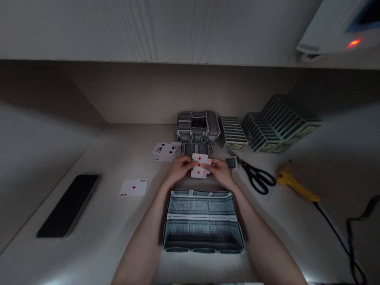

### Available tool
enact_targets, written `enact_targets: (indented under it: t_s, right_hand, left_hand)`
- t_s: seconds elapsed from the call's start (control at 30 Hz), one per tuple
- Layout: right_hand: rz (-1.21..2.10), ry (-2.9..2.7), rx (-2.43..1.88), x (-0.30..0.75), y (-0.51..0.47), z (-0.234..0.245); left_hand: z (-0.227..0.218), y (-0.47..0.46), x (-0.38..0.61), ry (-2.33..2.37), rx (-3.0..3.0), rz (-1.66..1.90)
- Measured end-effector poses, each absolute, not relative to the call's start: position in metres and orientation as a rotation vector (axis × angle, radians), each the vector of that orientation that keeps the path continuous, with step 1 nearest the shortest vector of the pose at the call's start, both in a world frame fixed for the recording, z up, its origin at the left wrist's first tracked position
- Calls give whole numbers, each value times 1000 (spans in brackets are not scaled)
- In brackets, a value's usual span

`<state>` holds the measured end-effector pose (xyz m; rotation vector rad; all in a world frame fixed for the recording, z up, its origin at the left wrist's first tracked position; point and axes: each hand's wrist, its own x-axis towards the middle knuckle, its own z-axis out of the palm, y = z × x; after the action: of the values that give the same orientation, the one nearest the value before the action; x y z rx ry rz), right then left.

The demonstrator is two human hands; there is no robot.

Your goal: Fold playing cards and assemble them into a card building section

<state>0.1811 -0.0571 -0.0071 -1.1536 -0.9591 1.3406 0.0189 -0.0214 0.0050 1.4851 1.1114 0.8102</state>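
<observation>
The left hand (179,170) and the right hand (221,173) meet above a pale wood-grain bench (113,154), each grip pinching the same small set of white paper playing cards with red diamonds (199,174), thumbs on the faces. Those cards sit between the hands, just beyond a shallow rectangular tray covered in grey patterned card backs (202,208), which lies between the forearms. The front card shows three diamonds (a red 2 peeks out at the right edge of one behind it). Beyond the hands stands a boxy grey-and-white structure with a square opening (213,126). Near the left hand lies a loose overlapping pile of white cards (163,150); a single white ace of diamonds (133,188) rests nearer the flat black phone (69,206). Beside the right hand are a small dark-backed card (231,162), black-handled scissors (259,179) and, farther right, a yellow corded tool (298,189).
</observation>
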Motion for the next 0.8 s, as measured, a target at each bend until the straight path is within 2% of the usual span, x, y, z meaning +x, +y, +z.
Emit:
enact_targets:
  t_s: [0.4, 0.8]
  right_hand:
    - [1370, -940, -1131, 181, -57, -7]
    - [1353, -998, -1170, 181, -58, -6]
  left_hand:
    - [12, -19, 11, 948, 1041, 833]
    - [12, -21, 15, 1012, 1274, 913]
